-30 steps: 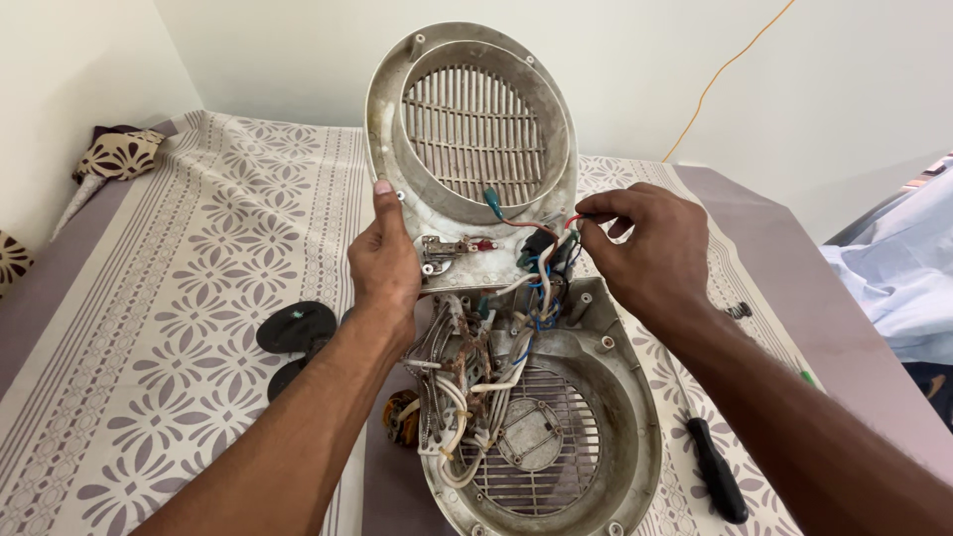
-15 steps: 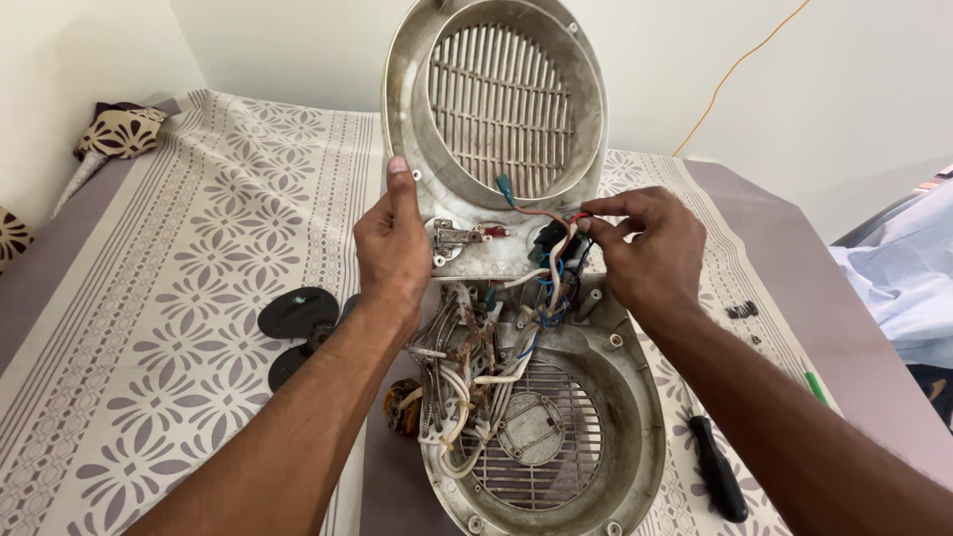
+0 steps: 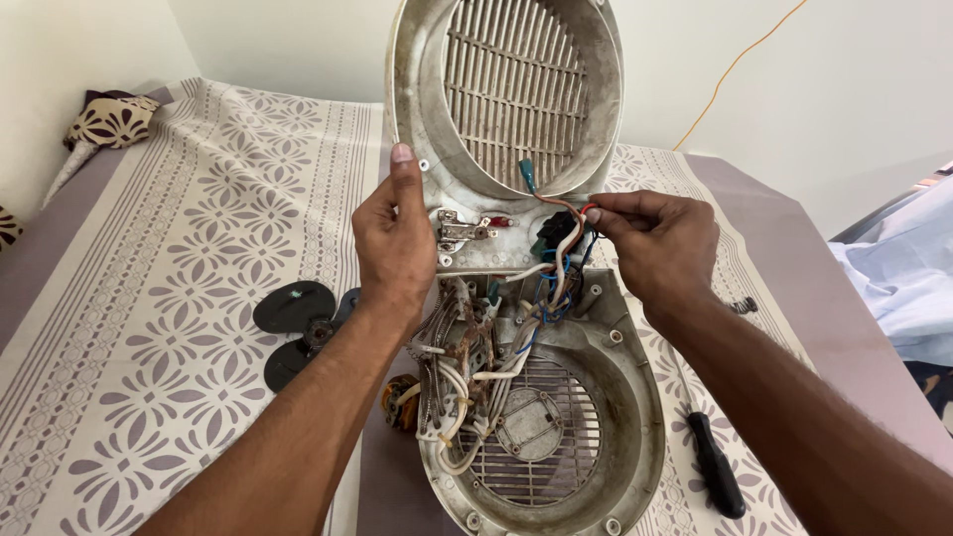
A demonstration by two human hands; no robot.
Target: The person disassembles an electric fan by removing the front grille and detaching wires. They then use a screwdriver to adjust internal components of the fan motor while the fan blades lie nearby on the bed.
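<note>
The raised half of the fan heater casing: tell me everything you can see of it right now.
The raised casing half is a dirty off-white, plastic-looking round shell with a slatted grille inside a deep ring. It stands about upright above the lower half, which lies flat on the patterned cloth. The left hand grips its left edge, thumb up along the rim. The right hand pinches the wires at its base.
</note>
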